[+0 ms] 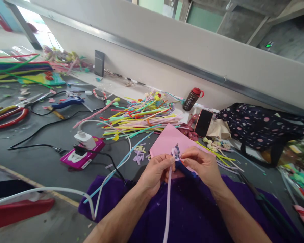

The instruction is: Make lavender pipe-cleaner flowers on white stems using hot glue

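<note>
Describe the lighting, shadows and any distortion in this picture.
In the head view, the upper-left gap glares white, the purple cloth darkens below the left hand and right hand, and the scissors at left look stretched, perhaps by the lens.

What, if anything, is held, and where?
The left hand pinches the pale lilac strip by its upper part; whether the right hand grips anything can't be told.

Grey table (40, 163): surface and items

Lying on the surface at left of frame: scissors (22, 104) and blue-handled pliers (68, 102). Lower left of centre: magenta power strip (77, 164) with black cable (58, 149). Centre: bundle of coloured pipe cleaners (144, 120); below it, short cut pieces (139, 157) near a pink sheet (164, 141). Right: dark patterned bag (255, 126).
</note>
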`<state>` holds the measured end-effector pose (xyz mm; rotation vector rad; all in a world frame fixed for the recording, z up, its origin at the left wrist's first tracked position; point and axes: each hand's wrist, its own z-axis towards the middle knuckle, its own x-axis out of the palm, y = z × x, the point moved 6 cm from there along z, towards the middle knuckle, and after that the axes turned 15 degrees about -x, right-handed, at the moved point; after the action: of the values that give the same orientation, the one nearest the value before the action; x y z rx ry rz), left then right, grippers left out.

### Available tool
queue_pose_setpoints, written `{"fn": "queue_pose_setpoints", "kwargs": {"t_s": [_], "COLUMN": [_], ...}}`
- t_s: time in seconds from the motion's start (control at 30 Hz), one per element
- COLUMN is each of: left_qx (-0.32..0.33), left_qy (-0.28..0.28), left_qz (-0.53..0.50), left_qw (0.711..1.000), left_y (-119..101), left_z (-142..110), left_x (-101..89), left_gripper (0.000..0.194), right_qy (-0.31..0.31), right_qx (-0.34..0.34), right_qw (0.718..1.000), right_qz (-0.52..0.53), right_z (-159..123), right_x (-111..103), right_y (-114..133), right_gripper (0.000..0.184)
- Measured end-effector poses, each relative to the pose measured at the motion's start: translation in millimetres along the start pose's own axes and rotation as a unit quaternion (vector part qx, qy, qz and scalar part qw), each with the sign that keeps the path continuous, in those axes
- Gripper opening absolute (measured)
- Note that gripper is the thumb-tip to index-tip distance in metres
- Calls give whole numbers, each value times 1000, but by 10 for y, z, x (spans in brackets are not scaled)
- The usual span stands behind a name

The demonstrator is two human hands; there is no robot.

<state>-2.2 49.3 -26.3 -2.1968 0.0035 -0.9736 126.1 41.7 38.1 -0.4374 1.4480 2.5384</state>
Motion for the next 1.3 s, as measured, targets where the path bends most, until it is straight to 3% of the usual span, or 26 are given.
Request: {"fn": "queue_pose_setpoints", "kwargs": {"t_s": [0.1,0.17,0.47,0.8,1.3], "left_qx": [-9,-12,-12,-90,-113], "left_qy": [9,14,25,32,16], "left_qz": [0,3,21,109,204], "left_qw": [1000,1000,999,989,972], "left_y": [5,7,7,86,121], "left_z": [-8,-12,-7,-17,-3], "left_x": [24,35,42,111,115], "left_gripper": [25,24,22,15,10], "right_qy": [38,52,140,178,280], "right_qx": [-81,-98,-120,-114,-131], "right_qw": [993,988,966,962,932], "right_qz": [-77,-112,-180,-173,-191], "right_z": [12,2,-28,107,19], "right_x": [56,84,142,-211,-85], "right_y": [127,144,142,294,375], "right_gripper": [3,5,9,12,7]}}
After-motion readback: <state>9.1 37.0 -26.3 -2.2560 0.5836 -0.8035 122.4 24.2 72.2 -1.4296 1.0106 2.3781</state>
